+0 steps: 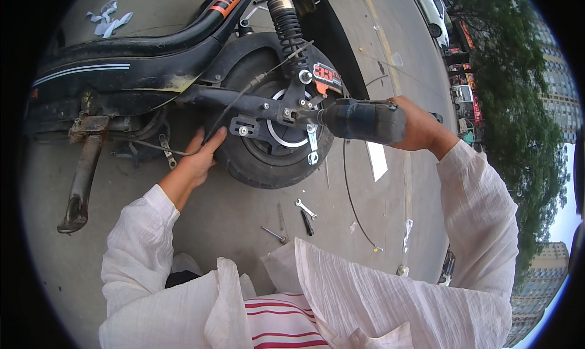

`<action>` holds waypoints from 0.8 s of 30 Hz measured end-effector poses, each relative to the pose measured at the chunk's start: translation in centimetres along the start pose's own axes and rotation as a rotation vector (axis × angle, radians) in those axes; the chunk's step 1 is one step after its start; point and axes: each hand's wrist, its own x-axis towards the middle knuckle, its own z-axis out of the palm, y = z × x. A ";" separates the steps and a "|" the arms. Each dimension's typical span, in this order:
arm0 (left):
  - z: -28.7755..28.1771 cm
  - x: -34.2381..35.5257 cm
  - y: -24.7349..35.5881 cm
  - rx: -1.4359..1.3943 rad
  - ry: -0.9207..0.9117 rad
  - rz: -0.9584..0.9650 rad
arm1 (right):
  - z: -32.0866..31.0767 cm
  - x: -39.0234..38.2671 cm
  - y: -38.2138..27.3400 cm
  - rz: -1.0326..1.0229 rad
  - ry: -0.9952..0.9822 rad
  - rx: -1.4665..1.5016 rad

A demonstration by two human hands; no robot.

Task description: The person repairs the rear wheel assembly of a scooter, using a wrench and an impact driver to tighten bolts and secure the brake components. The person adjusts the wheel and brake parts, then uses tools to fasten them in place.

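Observation:
My right hand (420,126) is closed round a dark cordless impact wrench (362,120). The tool's nose meets the bracket by the wheel hub, below the shock absorber (283,23). My left hand (198,163) is at the front edge of the rear tyre (268,178), thumb and forefinger apart. A thin cable (228,105) passes between them; the other fingers are partly hidden. Wheel and swingarm (228,98) belong to a black scooter (122,84). A silver spanner (312,147) hangs on the hub beside the tool's nose.
On the pavement near me lie a spanner (306,209), a black-handled tool (307,223) and a thin metal rod (272,233). A loose cable (352,203) trails right of the wheel. The rusty kickstand (82,181) juts out at left. Parked cars (431,11) stand far right.

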 end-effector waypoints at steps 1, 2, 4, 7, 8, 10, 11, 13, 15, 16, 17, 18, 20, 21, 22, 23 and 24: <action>-0.2 0.2 -0.2 0.009 0.040 -0.013 | -0.2 0.2 -0.1 -0.007 -0.002 0.007; -0.3 0.4 -0.5 0.017 0.080 -0.027 | -0.3 0.2 -0.2 -0.007 -0.003 -0.005; -0.2 0.6 -0.6 0.042 0.119 -0.047 | -0.4 0.0 -0.3 -0.003 -0.004 -0.029; 0.1 0.4 -0.1 0.082 0.106 -0.053 | -0.2 0.1 0.0 0.026 -0.041 0.019; 0.1 0.2 0.0 0.088 0.098 -0.047 | -0.1 0.2 0.3 -0.010 -0.021 0.016; 0.2 -0.1 0.4 0.097 0.079 -0.037 | 0.1 0.1 0.7 -0.077 0.018 0.006; 0.4 -0.3 0.6 0.099 0.070 -0.033 | 0.1 0.0 0.7 -0.062 0.009 -0.002; 0.3 -0.3 0.6 0.091 0.070 -0.031 | 0.0 0.1 0.7 -0.036 -0.009 -0.019; -0.3 0.1 0.1 0.070 0.091 -0.035 | -0.3 0.2 0.7 -0.023 -0.019 -0.009; -0.2 0.1 0.2 0.056 0.085 -0.037 | -0.4 0.2 0.6 -0.016 -0.024 -0.004; -0.1 -0.1 0.3 0.042 0.079 -0.038 | -0.3 0.0 0.7 0.001 -0.027 0.004; 0.0 -0.2 0.3 0.028 0.072 -0.040 | -0.2 -0.3 1.0 0.018 -0.029 0.014; 0.7 -0.4 0.3 0.036 0.075 -0.021 | -0.1 -1.0 1.2 0.005 0.016 0.050; 1.0 -0.4 0.3 0.041 0.074 -0.014 | -0.5 -2.0 1.3 -0.018 0.066 0.075; 1.1 -0.3 0.2 0.014 0.081 0.014 | -0.9 -3.2 1.2 -0.038 0.114 0.106; 1.3 0.0 0.3 -0.009 0.086 0.038 | -1.7 -4.5 0.6 0.051 0.105 0.151; 1.5 0.3 0.3 -0.031 0.089 0.061 | -2.0 -5.8 1.0 0.104 0.092 0.171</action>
